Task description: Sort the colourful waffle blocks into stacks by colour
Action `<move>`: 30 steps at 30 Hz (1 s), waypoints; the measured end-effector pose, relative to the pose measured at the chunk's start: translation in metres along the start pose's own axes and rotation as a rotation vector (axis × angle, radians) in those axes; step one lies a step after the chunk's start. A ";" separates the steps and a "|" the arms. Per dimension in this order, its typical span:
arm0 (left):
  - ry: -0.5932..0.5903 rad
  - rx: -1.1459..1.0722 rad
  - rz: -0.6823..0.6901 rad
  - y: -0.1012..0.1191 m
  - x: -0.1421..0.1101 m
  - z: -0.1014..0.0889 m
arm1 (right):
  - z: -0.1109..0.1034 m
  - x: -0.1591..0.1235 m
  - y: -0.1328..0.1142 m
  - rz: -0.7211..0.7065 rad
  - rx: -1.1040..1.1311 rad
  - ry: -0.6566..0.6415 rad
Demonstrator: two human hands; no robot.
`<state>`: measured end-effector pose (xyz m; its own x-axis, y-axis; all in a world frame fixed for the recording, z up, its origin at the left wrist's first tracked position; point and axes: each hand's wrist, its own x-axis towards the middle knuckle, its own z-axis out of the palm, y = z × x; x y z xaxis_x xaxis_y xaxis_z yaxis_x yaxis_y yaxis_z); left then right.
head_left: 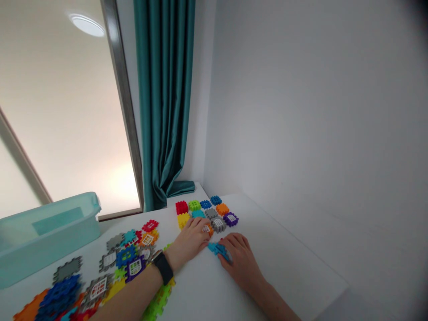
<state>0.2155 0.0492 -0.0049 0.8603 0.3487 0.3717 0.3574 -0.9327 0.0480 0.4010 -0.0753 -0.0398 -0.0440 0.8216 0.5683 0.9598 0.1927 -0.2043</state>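
My left hand (190, 236), with a dark watch on the wrist, lies at the near edge of a group of colourful interlocking blocks. Its fingers and thumb curl around an orange block (207, 228) with a white window grid, which they partly cover. Close by on the right, my right hand (240, 261) grips a light blue interlocking block (219, 251) low over the white table. Around the left fingers stand a yellow block (183, 220), a grey block (218, 224) with a white window and a purple block (230, 218). Further back is a red block (181, 207).
Loose interlocking tiles lie at the left, including a pile of dark blue tiles (60, 296), a purple tile (135, 267) and a lime green tile (158, 303) under my left forearm. A pale teal bin (50, 240) stands at far left. Behind are a green curtain (163, 102) and a wall (301, 111).
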 end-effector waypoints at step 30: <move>-0.057 -0.017 -0.005 0.007 0.002 0.002 | -0.001 -0.001 -0.006 0.042 0.031 0.006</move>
<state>0.2204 0.0436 -0.0051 0.8781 0.3575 0.3181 0.3556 -0.9323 0.0660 0.3954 -0.0779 -0.0383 -0.0023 0.8259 0.5639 0.9516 0.1751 -0.2526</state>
